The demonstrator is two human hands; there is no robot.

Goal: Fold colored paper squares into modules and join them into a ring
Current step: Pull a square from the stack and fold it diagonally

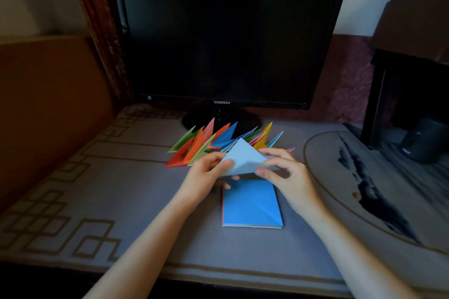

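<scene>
From my feed, both hands meet at the centre of the frame, just above the middle. The left hand point(206, 172) and the right hand point(284, 172) share one light blue sheet point(243, 158), held off the counter point(121, 201) with its peak pointing toward the top of the frame. The sheet reads as a triangle, so I judge it is folded corner to corner, with the hands at the two lower ends to keep the edges matched while the crease is set. The left fingers point(227, 164) pinch its left corner, thumb on top. The right fingers point(263, 172) pinch along the lower right edge. Both hands are closed on the paper and neither is free.

Directly below the hands lies the stack of squares point(252, 204), a darker blue sheet on top with a faint diagonal crease. It sits close, I think, so the next sheet can be lifted without reaching.

Above the hands, near the foot of the monitor point(228, 36), the folded modules point(209, 143) lie in a loose fan of green, orange, red, blue, yellow and pink points. Parked there, they are out of the folding area. None looks joined into a ring as far as I can tell, so I judge the work is in the folding stage, with joining not yet begun.
</scene>
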